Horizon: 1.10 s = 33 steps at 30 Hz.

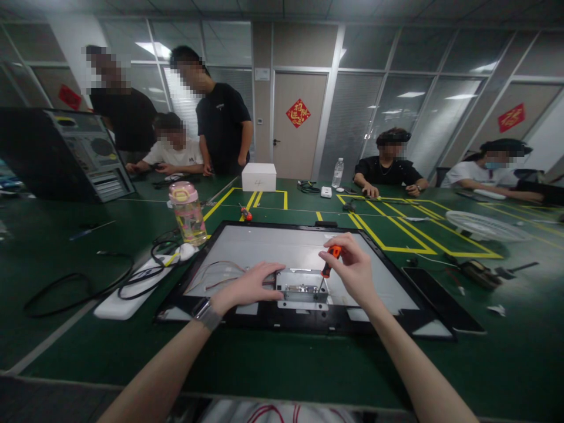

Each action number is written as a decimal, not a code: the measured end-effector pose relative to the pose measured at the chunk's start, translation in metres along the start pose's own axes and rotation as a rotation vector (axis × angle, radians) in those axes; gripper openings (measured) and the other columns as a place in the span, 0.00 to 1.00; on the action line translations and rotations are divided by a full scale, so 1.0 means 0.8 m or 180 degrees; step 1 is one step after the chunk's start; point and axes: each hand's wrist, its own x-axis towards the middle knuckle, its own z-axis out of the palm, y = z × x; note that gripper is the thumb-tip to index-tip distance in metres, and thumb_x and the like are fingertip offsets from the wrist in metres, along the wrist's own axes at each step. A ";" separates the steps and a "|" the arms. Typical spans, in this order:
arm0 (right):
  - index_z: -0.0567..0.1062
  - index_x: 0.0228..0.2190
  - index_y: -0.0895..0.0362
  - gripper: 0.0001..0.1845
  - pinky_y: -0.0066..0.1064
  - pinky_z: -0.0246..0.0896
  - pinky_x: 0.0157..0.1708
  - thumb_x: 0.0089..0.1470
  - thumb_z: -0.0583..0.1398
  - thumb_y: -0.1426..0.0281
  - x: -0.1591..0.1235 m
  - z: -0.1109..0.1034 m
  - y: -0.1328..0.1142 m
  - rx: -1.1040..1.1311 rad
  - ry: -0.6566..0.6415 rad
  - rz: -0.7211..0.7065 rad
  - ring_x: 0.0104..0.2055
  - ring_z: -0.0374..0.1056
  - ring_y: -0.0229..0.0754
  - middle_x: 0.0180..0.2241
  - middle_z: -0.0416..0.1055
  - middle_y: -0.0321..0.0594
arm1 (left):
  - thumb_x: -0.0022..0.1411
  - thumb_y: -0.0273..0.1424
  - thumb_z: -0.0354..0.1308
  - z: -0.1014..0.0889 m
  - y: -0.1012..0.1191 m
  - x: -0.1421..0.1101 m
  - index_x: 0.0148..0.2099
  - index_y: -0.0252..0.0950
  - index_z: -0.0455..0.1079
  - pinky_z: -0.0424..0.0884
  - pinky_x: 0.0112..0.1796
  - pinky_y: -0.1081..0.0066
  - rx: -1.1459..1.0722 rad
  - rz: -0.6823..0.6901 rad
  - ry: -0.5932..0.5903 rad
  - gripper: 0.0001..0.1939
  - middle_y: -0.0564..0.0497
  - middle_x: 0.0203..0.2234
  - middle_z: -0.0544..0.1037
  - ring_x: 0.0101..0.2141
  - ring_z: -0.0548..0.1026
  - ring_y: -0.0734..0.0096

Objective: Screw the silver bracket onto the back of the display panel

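A flat panel (259, 241) with a black frame and a grey-white back lies on the green table. Near its front edge sits a metal bracket (304, 299). My right hand (356, 267) grips an orange and black screwdriver (333, 256) by its handle, the shaft pointing down at the bracket's right part. Whether the tip sits in a screw is too small to tell. My left hand (253, 288) rests at the bracket's left side, thumb and fingers apart against its edge. Thin wires (215, 265) run across the panel beside that hand.
Left of the panel are a pink-lidded bottle (188, 214), a white power strip (132, 294) and black cables. A second screwdriver (245, 214) and a white box (259, 177) stand beyond. At right lies a dark slab (443, 298). Several people are around the table.
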 end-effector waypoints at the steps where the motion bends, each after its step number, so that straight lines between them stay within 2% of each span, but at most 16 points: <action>1: 0.76 0.30 0.52 0.04 0.34 0.63 0.33 0.49 0.65 0.67 0.001 0.000 -0.001 0.0096 -0.0046 0.0050 0.32 0.63 0.41 0.31 0.64 0.37 | 0.55 0.45 0.61 0.000 0.001 0.000 0.63 0.43 0.57 0.57 0.56 0.62 -0.0001 -0.0009 -0.0014 0.35 0.47 0.56 0.66 0.56 0.63 0.56; 4: 0.77 0.38 0.51 0.09 0.35 0.64 0.34 0.53 0.62 0.65 0.002 -0.002 -0.002 0.0409 -0.0315 0.0318 0.33 0.65 0.41 0.31 0.66 0.37 | 0.56 0.45 0.61 -0.002 0.001 0.000 0.63 0.43 0.57 0.56 0.57 0.61 0.0000 -0.0062 -0.0062 0.36 0.47 0.58 0.65 0.58 0.60 0.54; 7: 0.72 0.47 0.49 0.15 0.37 0.64 0.39 0.58 0.57 0.63 0.002 -0.003 0.002 0.1015 -0.0590 0.0642 0.37 0.68 0.42 0.36 0.70 0.39 | 0.55 0.45 0.61 -0.002 0.000 0.000 0.63 0.43 0.57 0.54 0.58 0.59 0.0001 -0.0138 -0.0094 0.36 0.47 0.59 0.63 0.60 0.58 0.53; 10: 0.75 0.42 0.50 0.12 0.36 0.64 0.41 0.58 0.57 0.62 0.002 -0.003 0.008 0.1440 -0.0647 0.0838 0.39 0.68 0.42 0.38 0.71 0.39 | 0.55 0.44 0.61 0.000 -0.002 0.001 0.63 0.42 0.57 0.53 0.59 0.58 -0.0004 -0.0112 -0.0099 0.36 0.46 0.59 0.63 0.60 0.58 0.52; 13: 0.77 0.34 0.50 0.07 0.33 0.63 0.42 0.52 0.63 0.62 0.002 -0.003 0.010 0.1409 -0.0495 0.0874 0.38 0.68 0.40 0.34 0.70 0.36 | 0.55 0.43 0.62 0.001 -0.004 0.001 0.63 0.42 0.57 0.53 0.59 0.59 -0.0006 -0.0071 -0.0067 0.36 0.46 0.59 0.63 0.59 0.59 0.53; 15: 0.77 0.35 0.50 0.08 0.33 0.63 0.41 0.51 0.64 0.61 0.002 -0.002 0.007 0.1447 -0.0503 0.0936 0.38 0.67 0.41 0.32 0.70 0.35 | 0.55 0.43 0.62 0.002 -0.005 0.001 0.63 0.42 0.58 0.53 0.59 0.58 -0.0005 -0.0097 -0.0062 0.36 0.46 0.60 0.63 0.60 0.57 0.53; 18: 0.76 0.40 0.50 0.12 0.36 0.63 0.41 0.55 0.59 0.60 0.004 -0.001 0.002 0.1716 -0.0637 0.1069 0.37 0.68 0.42 0.32 0.70 0.38 | 0.55 0.44 0.62 0.003 -0.007 0.002 0.63 0.43 0.57 0.53 0.59 0.58 -0.0030 -0.0135 -0.0070 0.36 0.47 0.60 0.62 0.61 0.55 0.51; 20: 0.76 0.38 0.50 0.12 0.37 0.63 0.42 0.56 0.59 0.59 0.004 0.000 0.000 0.1827 -0.0629 0.1074 0.37 0.67 0.42 0.32 0.70 0.38 | 0.55 0.44 0.62 0.003 -0.007 0.002 0.63 0.43 0.57 0.52 0.59 0.57 -0.0036 -0.0150 -0.0071 0.36 0.46 0.60 0.62 0.61 0.55 0.50; 24: 0.76 0.30 0.51 0.08 0.37 0.63 0.45 0.50 0.64 0.59 0.003 0.001 0.002 0.1668 -0.0528 0.1012 0.38 0.66 0.41 0.33 0.68 0.36 | 0.55 0.44 0.62 0.002 -0.008 0.002 0.63 0.43 0.57 0.51 0.59 0.56 -0.0022 -0.0174 -0.0090 0.37 0.46 0.60 0.62 0.61 0.55 0.49; 29: 0.74 0.40 0.51 0.12 0.38 0.65 0.43 0.56 0.59 0.59 0.002 0.003 -0.004 0.1814 -0.0764 0.1125 0.35 0.67 0.41 0.31 0.70 0.37 | 0.55 0.44 0.62 0.003 -0.009 0.002 0.64 0.43 0.57 0.53 0.59 0.57 -0.0032 -0.0121 -0.0069 0.37 0.46 0.59 0.63 0.60 0.56 0.50; 33: 0.74 0.32 0.52 0.09 0.40 0.64 0.46 0.55 0.59 0.60 0.002 0.003 -0.009 0.1877 -0.0739 0.1003 0.35 0.67 0.40 0.33 0.69 0.37 | 0.54 0.45 0.62 0.004 -0.010 0.003 0.63 0.43 0.57 0.53 0.59 0.58 -0.0053 -0.0102 -0.0043 0.37 0.46 0.59 0.63 0.60 0.57 0.51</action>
